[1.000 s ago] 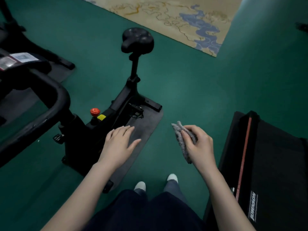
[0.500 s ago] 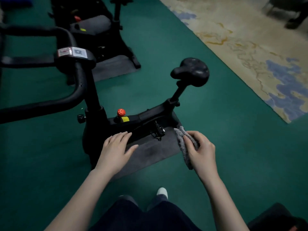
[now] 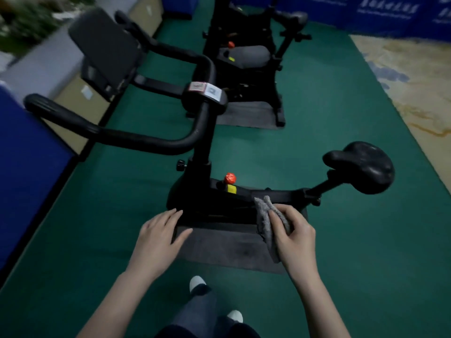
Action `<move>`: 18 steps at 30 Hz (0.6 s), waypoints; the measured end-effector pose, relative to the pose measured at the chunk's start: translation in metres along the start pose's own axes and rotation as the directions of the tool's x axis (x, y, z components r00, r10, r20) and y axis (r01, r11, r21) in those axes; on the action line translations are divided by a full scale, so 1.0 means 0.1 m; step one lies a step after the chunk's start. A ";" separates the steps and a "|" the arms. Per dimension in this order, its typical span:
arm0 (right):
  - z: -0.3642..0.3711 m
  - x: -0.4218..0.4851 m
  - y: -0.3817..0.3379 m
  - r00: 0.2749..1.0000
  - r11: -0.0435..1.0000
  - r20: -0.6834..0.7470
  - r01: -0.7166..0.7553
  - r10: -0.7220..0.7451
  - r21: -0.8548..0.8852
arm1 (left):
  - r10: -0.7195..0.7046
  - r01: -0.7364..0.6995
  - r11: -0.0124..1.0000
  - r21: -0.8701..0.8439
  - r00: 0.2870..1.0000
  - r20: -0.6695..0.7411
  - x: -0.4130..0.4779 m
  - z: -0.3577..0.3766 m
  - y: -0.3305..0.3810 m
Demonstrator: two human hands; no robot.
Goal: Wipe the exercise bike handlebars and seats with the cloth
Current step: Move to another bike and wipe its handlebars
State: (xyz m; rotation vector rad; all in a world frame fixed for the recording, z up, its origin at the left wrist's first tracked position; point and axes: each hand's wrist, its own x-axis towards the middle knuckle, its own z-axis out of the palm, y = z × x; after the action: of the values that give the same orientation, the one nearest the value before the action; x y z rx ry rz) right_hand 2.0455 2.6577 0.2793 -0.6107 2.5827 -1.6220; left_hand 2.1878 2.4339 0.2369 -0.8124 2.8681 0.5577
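1. Handlebars (image 3: 136, 139) are now spanning the frame's left, fuller than earlier.
2. Left hand (image 3: 158, 237) is hovering lower centre, fingers straight, empty.
3. Right hand (image 3: 295, 237) is gripping the grey cloth (image 3: 264, 220), right of centre, below the seat (image 3: 363, 167).

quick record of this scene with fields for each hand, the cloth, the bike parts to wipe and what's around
left hand: fingers straight, holds nothing
right hand: grips the cloth
cloth: grey, bunched, not on any bike part
seat: black, on the right, untouched
handlebars: black, upper left, untouched
red knob: on the frame between handlebars and seat
mat: dark, under the near bike
second bike: behind, on its own mat
floor: green
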 end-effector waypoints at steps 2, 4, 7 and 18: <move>0.12 0.17 -0.10 1.000 0.999 0.012 0.017 -0.018 0.048 | -0.054 0.053 0.998 -0.015 0.998 -0.020 0.03 -0.07 -0.11; 0.27 0.36 -0.23 0.999 0.993 0.042 0.016 -0.021 0.113 | -0.107 0.105 0.994 -0.031 0.993 -0.056 0.08 -0.17 -0.22; 0.50 0.61 -0.44 0.992 0.985 0.095 0.065 -0.081 0.159 | -0.179 0.173 0.983 -0.057 0.976 -0.123 0.16 -0.31 -0.37; 1.19 1.20 -1.02 0.902 0.921 0.249 0.288 -0.353 0.263 | -0.384 0.325 0.919 -0.223 0.866 -0.322 0.29 -0.69 -0.76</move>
State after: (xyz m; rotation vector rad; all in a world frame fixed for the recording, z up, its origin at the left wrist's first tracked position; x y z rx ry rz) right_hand 1.9933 2.4760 0.3353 -1.2097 2.1387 -1.7144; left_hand 2.2030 2.3344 0.2707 -1.5845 2.8866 0.6561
